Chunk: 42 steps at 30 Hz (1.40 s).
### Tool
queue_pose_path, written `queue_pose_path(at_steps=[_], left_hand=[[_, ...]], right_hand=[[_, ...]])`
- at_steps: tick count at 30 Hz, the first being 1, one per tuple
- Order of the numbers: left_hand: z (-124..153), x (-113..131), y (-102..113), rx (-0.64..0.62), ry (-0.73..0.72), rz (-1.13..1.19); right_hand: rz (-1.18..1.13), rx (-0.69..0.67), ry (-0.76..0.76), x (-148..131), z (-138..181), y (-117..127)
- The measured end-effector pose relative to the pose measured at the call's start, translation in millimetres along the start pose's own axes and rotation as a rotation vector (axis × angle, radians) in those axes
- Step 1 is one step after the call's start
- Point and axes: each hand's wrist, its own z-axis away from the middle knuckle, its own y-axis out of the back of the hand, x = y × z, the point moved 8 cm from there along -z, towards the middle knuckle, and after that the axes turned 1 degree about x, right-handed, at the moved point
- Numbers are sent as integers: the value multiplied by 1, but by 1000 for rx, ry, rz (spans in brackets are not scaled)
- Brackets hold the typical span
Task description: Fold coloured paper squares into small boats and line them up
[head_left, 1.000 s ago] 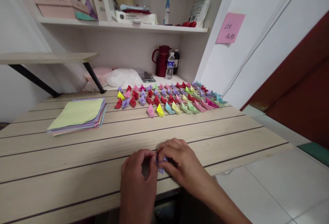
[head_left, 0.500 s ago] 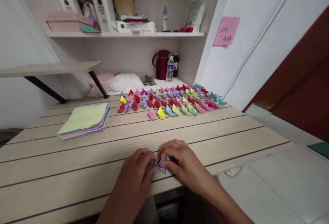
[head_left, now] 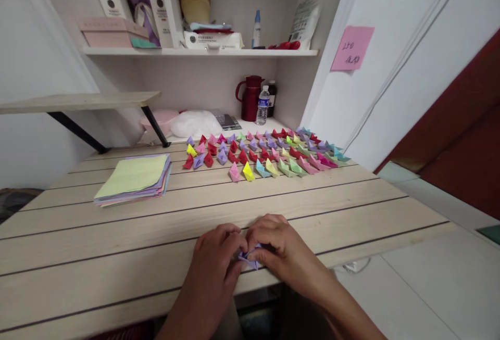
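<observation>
Near the table's front edge, both hands pinch a small folded purple paper boat [head_left: 251, 262]. My left hand [head_left: 217, 259] grips its left side, with thumb and fingers closed on the paper. From the other side, my right hand [head_left: 279, 249] holds it between thumb and curled fingers. The fingers hide much of the boat. Farther back stand rows of finished paper boats in many colours, among them a yellow boat [head_left: 248, 172] and a pink boat [head_left: 234, 173]. To the left lies a stack of square coloured paper [head_left: 135, 177], with a pale yellow sheet on top.
The slatted wooden table [head_left: 117, 246] ends on the right above a tiled floor. A raised wooden shelf [head_left: 78, 100] on black legs stands at the left. Behind are a dark red jug [head_left: 250, 99], a water bottle [head_left: 263, 105] and a clear plastic bag [head_left: 196, 124].
The view has shifted slightly, so everything sits a little farther right. My left fingers have moved up over the purple boat, closer to my right fingers. Both hands keep hold of it.
</observation>
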Motion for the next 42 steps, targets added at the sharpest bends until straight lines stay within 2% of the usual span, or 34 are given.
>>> queue_pose_path(at_steps=[7,14,20,26,33,42], left_hand=[[-2,2,-3,-46,26,-144],[3,-6,-5,29,23,-181],[4,-9,-10,33,8,-184],[-4,-3,-7,18,-2,-216],[-7,3,-9,1,-69,-320],[-6,7,-13,15,-63,-320]], right_hand=[[77,38,-55,1,2,1],[88,40,-109,7,5,2],[58,-145,-77,3,6,11],[157,-218,-76,3,3,21],[138,-361,20,-3,-1,26],[317,-222,-58,-7,0,17]])
